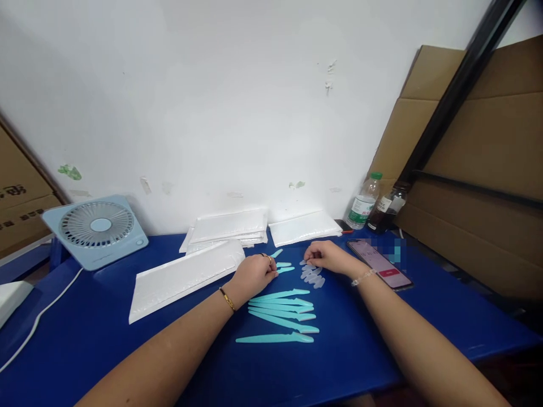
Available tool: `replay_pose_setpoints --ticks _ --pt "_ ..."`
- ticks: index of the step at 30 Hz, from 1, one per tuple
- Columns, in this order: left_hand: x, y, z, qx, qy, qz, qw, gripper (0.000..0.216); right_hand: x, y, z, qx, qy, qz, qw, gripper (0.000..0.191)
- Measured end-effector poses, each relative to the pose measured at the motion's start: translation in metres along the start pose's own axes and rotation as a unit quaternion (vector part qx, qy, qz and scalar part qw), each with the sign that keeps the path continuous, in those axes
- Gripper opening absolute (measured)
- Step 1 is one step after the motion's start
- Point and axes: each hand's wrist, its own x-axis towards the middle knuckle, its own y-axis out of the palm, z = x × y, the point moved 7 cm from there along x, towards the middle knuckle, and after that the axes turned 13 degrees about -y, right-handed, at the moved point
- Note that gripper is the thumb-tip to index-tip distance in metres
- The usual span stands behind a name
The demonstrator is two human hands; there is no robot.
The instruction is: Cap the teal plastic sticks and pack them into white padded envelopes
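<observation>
Left hand [253, 275] curled by slim turquoise plastic razors [287, 269], can't tell its grip; right hand [328, 256], fingertips bunched, at small translucent plastic caps [313, 276], hold unclear.

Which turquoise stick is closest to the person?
The turquoise stick lowest in the picture, lying almost straight across; all the others lie closer to the wall.

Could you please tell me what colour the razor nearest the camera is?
The razor is turquoise, shown best in the head view.
</observation>
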Motion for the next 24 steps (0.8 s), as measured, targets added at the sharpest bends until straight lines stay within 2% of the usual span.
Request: replay_pose_setpoints --ticks 4,14,17,20,22,24 --pt "0.002 0.000 0.005 -0.012 -0.016 -0.008 1.000 0.011 0.005 0.010 0.013 0.044 -0.031 0.000 0.999 0.012" --pt "0.006 0.004 0.006 -0.035 -0.001 0.006 0.999 0.011 0.022 0.028 0.041 0.009 -0.078 -0.005 0.997 0.011" --pt "0.006 0.003 0.006 -0.021 0.003 0.001 1.000 0.011 0.018 0.018 0.043 -0.001 -0.077 -0.009 0.997 0.013" --pt "0.003 -0.007 0.002 0.014 0.013 -0.043 0.999 0.013 0.008 0.002 0.037 0.014 -0.056 -0.005 0.998 0.015" --pt "0.000 -0.013 -0.002 0.009 0.016 -0.062 0.998 0.016 0.000 -0.004 0.033 0.029 -0.039 0.021 0.999 0.015" --pt "-0.003 -0.011 -0.007 -0.022 0.029 -0.020 0.999 0.018 -0.004 -0.004 0.031 0.030 -0.035 0.048 0.998 0.017"
